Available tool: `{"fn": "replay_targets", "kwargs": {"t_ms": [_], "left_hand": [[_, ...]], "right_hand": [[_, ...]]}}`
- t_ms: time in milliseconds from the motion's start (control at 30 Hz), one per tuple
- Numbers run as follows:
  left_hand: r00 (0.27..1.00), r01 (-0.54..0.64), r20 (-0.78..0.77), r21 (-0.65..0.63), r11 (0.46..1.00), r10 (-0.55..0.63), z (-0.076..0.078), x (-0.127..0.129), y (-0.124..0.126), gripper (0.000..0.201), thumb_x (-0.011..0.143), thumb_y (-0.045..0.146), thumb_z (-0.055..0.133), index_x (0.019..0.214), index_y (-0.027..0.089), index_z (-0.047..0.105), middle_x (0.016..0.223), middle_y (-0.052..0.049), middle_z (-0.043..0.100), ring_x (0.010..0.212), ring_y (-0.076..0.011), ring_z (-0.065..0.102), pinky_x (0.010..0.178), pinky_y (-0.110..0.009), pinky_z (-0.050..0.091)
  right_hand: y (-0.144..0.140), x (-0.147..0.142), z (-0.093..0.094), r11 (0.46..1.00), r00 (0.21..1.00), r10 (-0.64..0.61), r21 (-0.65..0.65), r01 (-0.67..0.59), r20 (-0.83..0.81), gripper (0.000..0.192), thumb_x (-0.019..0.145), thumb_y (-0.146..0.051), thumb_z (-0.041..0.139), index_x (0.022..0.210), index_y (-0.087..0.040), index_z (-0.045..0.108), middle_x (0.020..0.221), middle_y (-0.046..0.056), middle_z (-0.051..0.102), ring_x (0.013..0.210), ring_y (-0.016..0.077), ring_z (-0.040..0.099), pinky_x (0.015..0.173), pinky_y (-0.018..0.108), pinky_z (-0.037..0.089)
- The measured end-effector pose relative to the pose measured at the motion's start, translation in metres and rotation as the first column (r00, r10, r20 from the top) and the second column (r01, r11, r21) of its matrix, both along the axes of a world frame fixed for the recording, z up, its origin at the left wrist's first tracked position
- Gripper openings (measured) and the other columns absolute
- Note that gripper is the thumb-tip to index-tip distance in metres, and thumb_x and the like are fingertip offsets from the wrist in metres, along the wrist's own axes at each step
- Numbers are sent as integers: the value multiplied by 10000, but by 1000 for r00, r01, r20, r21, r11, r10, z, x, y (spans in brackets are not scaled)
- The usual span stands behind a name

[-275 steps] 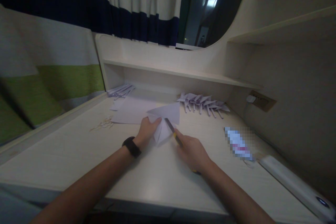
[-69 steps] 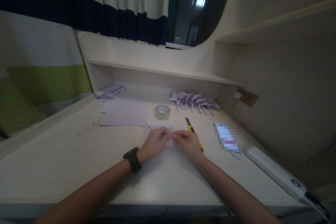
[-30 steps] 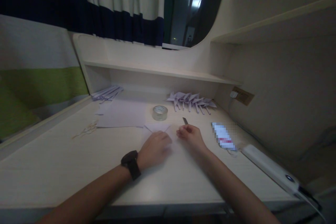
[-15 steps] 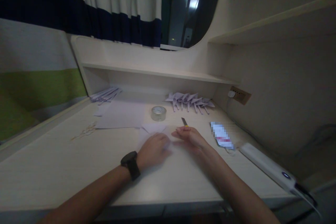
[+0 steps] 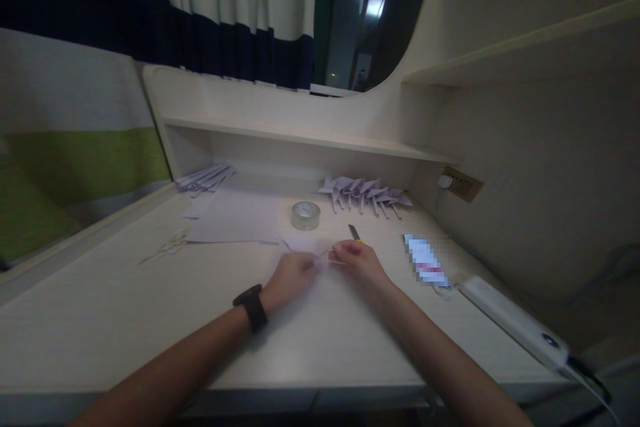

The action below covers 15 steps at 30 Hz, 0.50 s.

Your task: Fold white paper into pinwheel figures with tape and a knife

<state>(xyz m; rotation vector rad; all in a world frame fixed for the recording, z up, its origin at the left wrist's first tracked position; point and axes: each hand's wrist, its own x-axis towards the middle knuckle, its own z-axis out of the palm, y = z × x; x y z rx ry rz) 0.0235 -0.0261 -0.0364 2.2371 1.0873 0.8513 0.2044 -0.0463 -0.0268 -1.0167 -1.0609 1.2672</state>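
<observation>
Right now both hands are working a small folded piece of pale paper (image 5: 313,255) that is lying on the desk (image 5: 150,293), just in front of a flat sheet of paper (image 5: 235,223). The left hand (image 5: 287,277), with a black watch (image 5: 251,307) on its wrist, is pressing down on the near left part of the piece, its fingers curled narrow onto it. The right hand (image 5: 357,261) is pinching the right edge of the same piece between thumb and fingertips, closed tight on the paper.

Judging from this, a crease is being set, and it would go best if the left hand is pinning the piece flat while the right is drawing the fold along its whole length, with edges lined up before any pressure goes on. The light is dim, so the exact fold line cannot be told.

Just beyond the right hand a utility knife (image 5: 355,233) is lying, its blade end showing; keeping knuckles off it seems wise. A roll of clear tape (image 5: 305,215) is sitting behind the piece, and a row of finished folded paper shapes (image 5: 367,192) is resting under the shelf (image 5: 310,137).
</observation>
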Motion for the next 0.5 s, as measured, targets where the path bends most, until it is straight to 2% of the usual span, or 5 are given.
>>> {"fn": "replay_targets", "kwargs": {"t_ms": [33, 100, 200, 333, 500], "left_hand": [[998, -7, 60, -71, 997, 11, -2, -1, 3, 208, 803, 278, 549, 773, 143, 705, 627, -40, 664, 584, -165, 592, 552, -254, 385], [982, 10, 185, -212, 977, 30, -5, -2, 9, 230, 759, 288, 601, 889, 132, 710, 640, -43, 672, 582, -169, 606, 540, -252, 400], [930, 100, 367, -348, 932, 38, -7, -1, 11, 284, 722, 304, 639, 913, 100, 690, 659, -58, 672, 578, -164, 611, 533, -251, 424], [876, 144, 478, -387, 911, 65, -1, 0, 6, 240, 689, 306, 669, 811, 100, 644, 598, -37, 646, 551, -148, 599, 521, -236, 428], [907, 103, 418, -336, 936, 50, 1, 2, 5, 244, 684, 341, 669, 766, 124, 592, 568, -33, 646, 534, -159, 597, 505, -242, 418]], "right_hand": [[0, 0, 0, 997, 992, -63, 60, 57, 112, 211, 664, -343, 755, 737, -159, 681, 687, 26, 681, 648, 155, 628, 670, 312, 517], [-1, -1, -1, 967, 921, -188, 226, 114, 340, 150, 689, -311, 725, 730, -168, 705, 693, 37, 687, 648, 165, 624, 650, 298, 498], [-7, -3, -1, 876, 756, -337, 482, 33, 561, 98, 766, -227, 647, 809, -196, 729, 811, 62, 701, 764, 185, 634, 702, 300, 489], [-13, -8, -4, 764, 568, -479, 637, -105, 669, 140, 793, -144, 597, 851, -199, 711, 803, 59, 690, 776, 184, 623, 718, 296, 480], [-14, -10, -9, 706, 478, -562, 692, -148, 675, 132, 802, -134, 572, 832, -195, 685, 774, 56, 668, 766, 188, 601, 699, 296, 470]]}}
